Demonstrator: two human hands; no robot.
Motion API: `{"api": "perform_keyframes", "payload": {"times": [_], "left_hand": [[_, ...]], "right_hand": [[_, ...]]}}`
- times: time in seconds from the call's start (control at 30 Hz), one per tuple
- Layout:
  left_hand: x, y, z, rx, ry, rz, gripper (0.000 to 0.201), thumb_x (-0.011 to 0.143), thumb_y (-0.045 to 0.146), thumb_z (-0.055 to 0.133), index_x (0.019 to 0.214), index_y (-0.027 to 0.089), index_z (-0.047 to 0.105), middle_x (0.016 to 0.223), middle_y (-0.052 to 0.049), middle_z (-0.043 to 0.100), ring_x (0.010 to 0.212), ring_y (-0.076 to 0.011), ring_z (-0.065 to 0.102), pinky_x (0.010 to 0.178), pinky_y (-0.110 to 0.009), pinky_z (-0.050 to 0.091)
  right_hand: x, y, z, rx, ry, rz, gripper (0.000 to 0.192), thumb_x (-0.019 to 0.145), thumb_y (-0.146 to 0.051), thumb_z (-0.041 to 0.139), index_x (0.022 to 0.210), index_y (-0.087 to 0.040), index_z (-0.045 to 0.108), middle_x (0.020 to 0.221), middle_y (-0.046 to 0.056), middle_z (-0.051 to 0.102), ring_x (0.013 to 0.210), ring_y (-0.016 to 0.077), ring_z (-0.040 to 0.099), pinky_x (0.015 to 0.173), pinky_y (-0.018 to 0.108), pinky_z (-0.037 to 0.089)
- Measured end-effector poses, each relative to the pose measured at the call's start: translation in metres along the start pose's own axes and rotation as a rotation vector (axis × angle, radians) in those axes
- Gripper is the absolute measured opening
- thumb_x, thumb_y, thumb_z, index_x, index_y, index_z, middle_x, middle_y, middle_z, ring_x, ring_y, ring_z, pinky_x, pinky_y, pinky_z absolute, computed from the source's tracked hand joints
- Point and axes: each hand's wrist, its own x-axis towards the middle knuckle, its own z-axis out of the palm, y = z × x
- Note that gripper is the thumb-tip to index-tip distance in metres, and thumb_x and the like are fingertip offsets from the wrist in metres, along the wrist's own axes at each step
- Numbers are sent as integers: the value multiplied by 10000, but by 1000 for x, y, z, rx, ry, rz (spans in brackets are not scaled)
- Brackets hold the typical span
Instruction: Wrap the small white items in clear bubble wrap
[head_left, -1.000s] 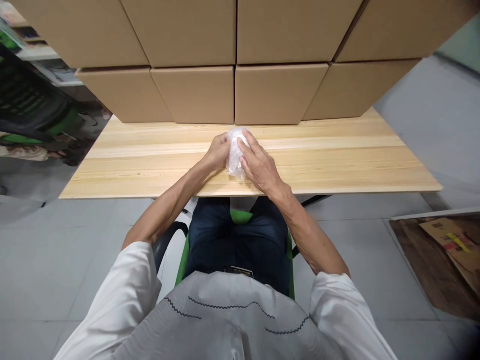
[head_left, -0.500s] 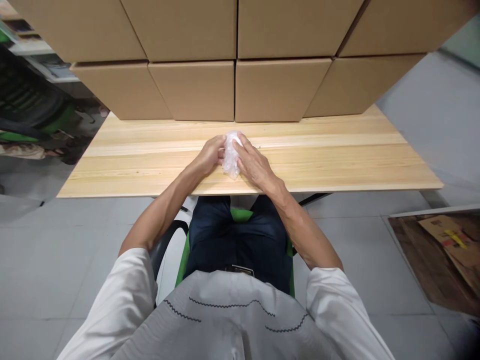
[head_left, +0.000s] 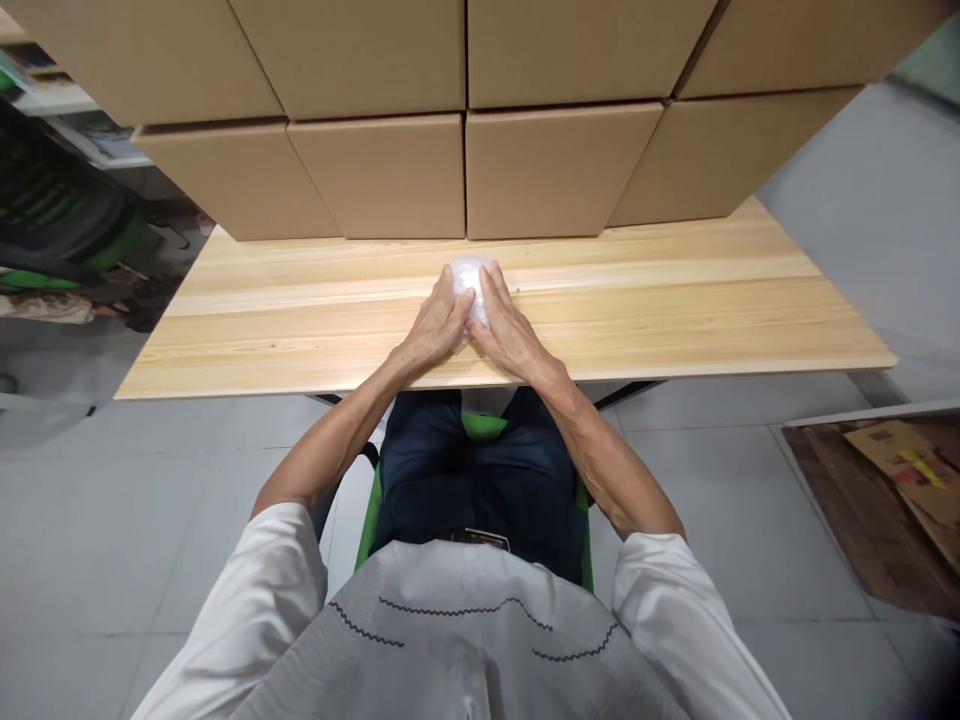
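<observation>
A small bundle in clear, whitish bubble wrap [head_left: 470,276] rests on the wooden table [head_left: 675,310], near the middle of its front half. My left hand [head_left: 435,318] presses against its left side, thumb laid over the near face. From the right, my right hand [head_left: 511,325] clasps it, fingers along the side and thumb near the bottom. Both thumbs almost meet in front. Whatever is inside the wrap cannot be made out, and the lower part of the bundle is mostly covered by my hands.
Cardboard boxes [head_left: 375,180] are stacked two rows high along the table's back edge. A dark chair [head_left: 67,190] and shelves stand at the left. On the floor at the right lies flattened cardboard [head_left: 911,470] on a brown wooden-looking board [head_left: 840,500].
My left hand has come over from the bundle's edge and now lies flat along its side, thumb on top. The loose lower wrap is now gathered between both hands. The view has tilted slightly.
</observation>
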Motion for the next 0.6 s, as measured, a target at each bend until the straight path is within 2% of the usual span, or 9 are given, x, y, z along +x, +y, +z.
{"api": "perform_keyframes", "payload": {"times": [0.17,0.3,0.47,0.6], "left_hand": [[-2,-2,2,22,-27,53,937,1201,776,390,1932,208,239,2036,-174,150,1918,-323,97,1553,-522,64],[-5,-1,2,110,-81,4,849,1234,679,348,1938,221,220,2036,-168,154,1921,-297,64,1544,-556,18],[-6,4,2,215,-78,26,812,1246,606,307,1932,181,219,2024,-202,189,1917,-336,103,1531,-612,27],[-4,3,2,259,-81,42,832,1241,586,303,1922,113,226,2008,-247,217,1906,-370,147,1526,-627,61]], "right_hand": [[0,-9,5,-51,-8,16,901,1190,-497,455,1945,-143,112,2043,175,59,1900,372,121,1495,694,305],[0,-18,5,-83,-25,42,839,1209,-422,404,1944,-139,116,2038,192,65,1881,402,213,1453,689,400],[0,-20,11,-170,-34,82,832,1173,-260,371,1917,-17,89,2019,265,16,1879,406,215,1453,657,401],[2,-15,18,-202,-19,88,826,1173,-245,348,1930,-62,73,2022,252,36,1871,412,248,1432,713,408]]}}
